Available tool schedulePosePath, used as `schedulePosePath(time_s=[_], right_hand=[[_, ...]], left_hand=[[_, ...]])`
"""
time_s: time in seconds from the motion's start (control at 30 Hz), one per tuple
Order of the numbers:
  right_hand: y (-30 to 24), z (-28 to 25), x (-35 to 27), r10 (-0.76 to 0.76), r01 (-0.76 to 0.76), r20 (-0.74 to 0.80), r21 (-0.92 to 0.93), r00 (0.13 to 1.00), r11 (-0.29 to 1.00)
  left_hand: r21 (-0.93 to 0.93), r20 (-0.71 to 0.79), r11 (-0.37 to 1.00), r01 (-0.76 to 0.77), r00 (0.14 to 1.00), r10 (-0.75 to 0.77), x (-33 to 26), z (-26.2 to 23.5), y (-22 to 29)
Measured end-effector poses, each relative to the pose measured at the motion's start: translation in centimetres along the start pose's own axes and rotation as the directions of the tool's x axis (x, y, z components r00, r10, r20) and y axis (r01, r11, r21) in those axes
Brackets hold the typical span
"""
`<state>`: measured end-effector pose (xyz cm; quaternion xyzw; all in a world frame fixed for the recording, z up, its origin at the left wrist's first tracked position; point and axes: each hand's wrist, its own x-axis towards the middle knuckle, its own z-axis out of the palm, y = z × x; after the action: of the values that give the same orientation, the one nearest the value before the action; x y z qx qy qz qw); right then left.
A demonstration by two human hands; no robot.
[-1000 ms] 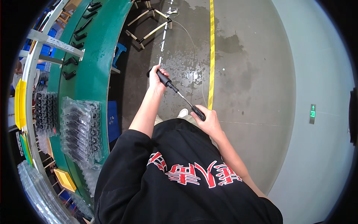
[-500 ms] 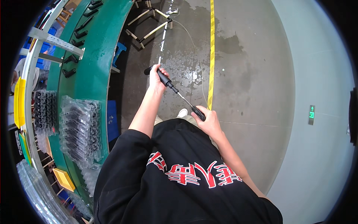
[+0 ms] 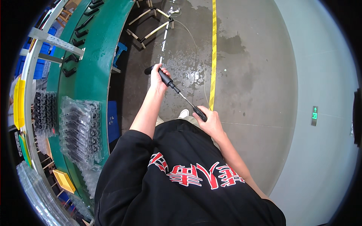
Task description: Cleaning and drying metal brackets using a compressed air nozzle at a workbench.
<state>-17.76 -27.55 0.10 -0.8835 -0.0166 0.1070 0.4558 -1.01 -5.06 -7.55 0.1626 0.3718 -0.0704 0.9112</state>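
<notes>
Barely shifted, the black tool (image 3: 177, 92) stays clamped by left hand (image 3: 157, 79) and right hand (image 3: 209, 120) fingers at opposite ends.

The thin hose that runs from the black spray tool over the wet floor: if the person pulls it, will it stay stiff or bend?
The thin hose probably bends easily, since it already lies in a loose curve. It may slide readily on the wet floor. It looks light, though its stiffness cannot be confirmed.
</notes>
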Motion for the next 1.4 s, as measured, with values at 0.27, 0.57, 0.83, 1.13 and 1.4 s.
schedulePosePath(time_s=[0.27, 0.57, 0.83, 1.13, 1.4], right_hand=[[-0.1, -0.4, 0.4, 0.077, -0.077, 0.018, -0.028, 0.997, 0.997], [-0.8, -1.1, 0.5, 0.075, -0.075, 0.009, -0.011, 0.997, 0.997], [-1.4, -1.6, 1.0, 0.111, -0.109, 0.053, -0.040, 0.992, 0.993], [-1.7, -1.3, 1.5, 0.106, -0.103, 0.069, -0.049, 0.992, 0.994], [-1.8, -1.4, 1.8, 0.117, -0.112, 0.095, -0.064, 0.989, 0.992]], left_hand=[[-0.007, -0.010, 0.998, -0.059, 0.998, 0.059, 0.2, 0.3, -0.2], [0.023, -0.005, 0.998, -0.059, 0.998, 0.060, 0.1, 0.5, -0.1], [0.122, 0.035, 0.989, -0.082, 0.996, 0.078, -0.5, 0.5, -0.7], [0.205, 0.111, 0.978, -0.038, 0.994, 0.015, -0.1, 0.2, -0.6], [0.363, 0.116, 0.921, -0.140, 0.988, 0.104, -1.6, 0.8, -0.9]])
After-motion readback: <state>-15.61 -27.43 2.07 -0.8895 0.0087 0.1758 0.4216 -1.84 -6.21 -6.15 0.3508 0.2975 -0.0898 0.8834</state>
